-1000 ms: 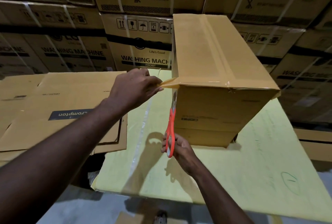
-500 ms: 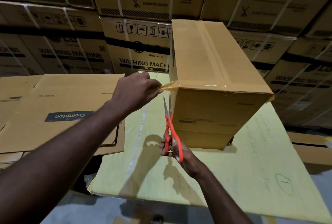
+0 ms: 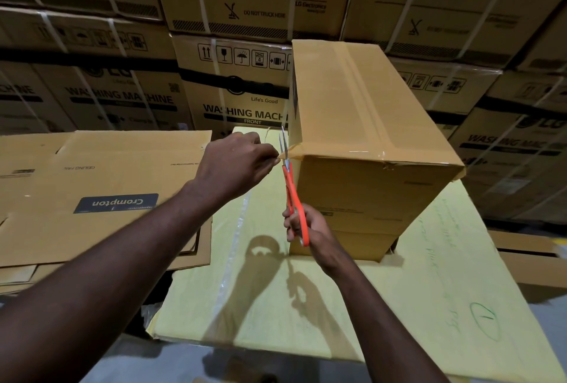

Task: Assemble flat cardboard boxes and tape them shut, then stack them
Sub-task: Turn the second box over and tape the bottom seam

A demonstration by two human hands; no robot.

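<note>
An assembled brown cardboard box point(image 3: 362, 149) stands on a yellow-green sheet point(image 3: 429, 284), its top seam taped. A strip of brown tape point(image 3: 290, 149) sticks out from the box's near left corner. My left hand point(image 3: 236, 161) pinches the free end of that strip and holds it taut. My right hand point(image 3: 310, 227) grips orange-handled scissors point(image 3: 291, 195) upright beside the box's left face. The blades point up and straddle the tape between my left fingers and the corner.
A pile of flat cardboard boxes point(image 3: 101, 192), one with a Crompton label, lies to the left of the sheet. Strapped washing machine cartons point(image 3: 242, 88) wall off the back and right. More flat cardboard point(image 3: 527, 256) lies low at the right.
The scissors have risen along the box's left face; their blades opened half a second ago and now reach the tape strip. My left hand keeps its pinch on the tape.
</note>
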